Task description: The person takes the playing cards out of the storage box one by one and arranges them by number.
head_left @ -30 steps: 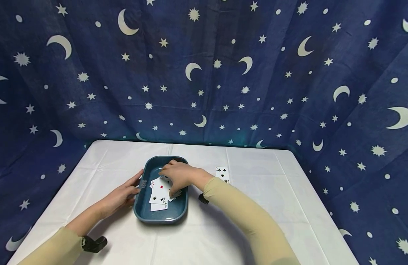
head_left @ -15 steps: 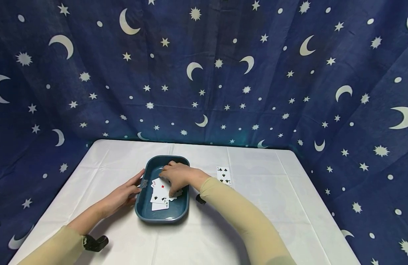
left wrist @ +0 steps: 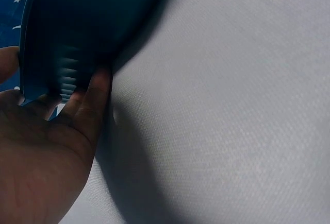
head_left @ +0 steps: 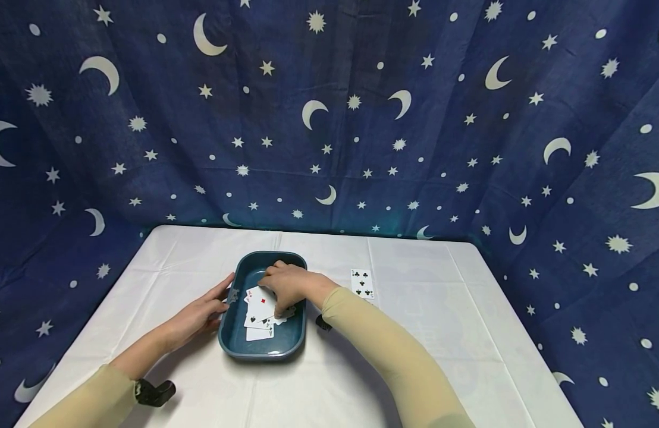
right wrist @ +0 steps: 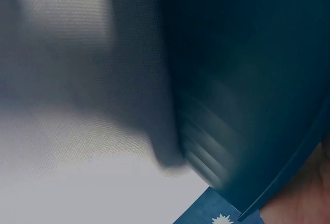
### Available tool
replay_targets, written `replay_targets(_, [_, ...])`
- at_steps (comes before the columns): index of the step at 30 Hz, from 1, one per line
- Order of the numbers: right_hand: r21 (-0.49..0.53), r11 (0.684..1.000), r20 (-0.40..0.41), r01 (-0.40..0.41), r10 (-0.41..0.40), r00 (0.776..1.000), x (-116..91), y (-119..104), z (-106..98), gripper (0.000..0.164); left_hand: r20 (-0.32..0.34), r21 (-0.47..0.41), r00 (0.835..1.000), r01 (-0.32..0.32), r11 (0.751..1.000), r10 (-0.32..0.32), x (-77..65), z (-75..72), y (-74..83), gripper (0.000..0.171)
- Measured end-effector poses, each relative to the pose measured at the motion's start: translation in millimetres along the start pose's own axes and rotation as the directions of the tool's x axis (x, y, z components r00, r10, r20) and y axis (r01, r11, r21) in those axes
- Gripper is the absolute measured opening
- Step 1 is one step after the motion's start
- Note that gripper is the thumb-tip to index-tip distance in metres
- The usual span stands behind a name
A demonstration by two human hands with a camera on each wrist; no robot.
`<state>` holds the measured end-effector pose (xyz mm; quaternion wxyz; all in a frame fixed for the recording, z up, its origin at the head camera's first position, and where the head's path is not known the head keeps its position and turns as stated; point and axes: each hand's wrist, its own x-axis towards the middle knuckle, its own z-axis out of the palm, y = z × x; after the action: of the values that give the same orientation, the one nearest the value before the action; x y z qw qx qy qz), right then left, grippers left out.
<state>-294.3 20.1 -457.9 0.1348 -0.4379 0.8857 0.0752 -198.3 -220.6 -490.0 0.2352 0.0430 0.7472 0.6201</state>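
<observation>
A teal oval tray sits on the white table, with several playing cards lying face up inside it. My right hand reaches into the tray, arched over the cards with its fingers curled down onto them. My left hand rests flat against the tray's left outer wall, fingers straight. In the left wrist view the left hand's fingers touch the tray wall. The right wrist view shows only the tray's outer side and the tablecloth.
A single clubs card lies face up on the table to the right of the tray. A dark blue cloth with moons and stars hangs close behind and at both sides of the table.
</observation>
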Motion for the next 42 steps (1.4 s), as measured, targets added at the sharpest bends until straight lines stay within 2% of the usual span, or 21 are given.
replay_targets(11, [0.042,0.999,-0.031,-0.007,0.008,1.0,-6.8,1.1,1.7,0.084,0.003,0.014,1.0,0.01,1.0,-0.01,0.5,4.2,1.0,0.075])
replay_targets(19, [0.109,0.994,-0.095,0.027,-0.016,0.995,-26.3,6.6,-10.1,0.085,0.008,0.005,1.0,-0.001,1.0,0.001,-0.3,4.5,0.7,0.076])
replay_targets(33, [0.169,0.986,-0.239,0.005,0.036,0.97,-73.5,32.1,-36.0,0.086,-0.033,-0.008,0.999,0.002,1.0,-0.002,0.1,2.8,1.0,0.076])
replay_targets(42, [0.195,0.98,-0.31,-0.05,0.11,0.944,-121.3,57.9,-38.5,0.087,-0.037,-0.007,0.999,-0.015,1.0,0.015,-1.2,6.2,1.1,0.073])
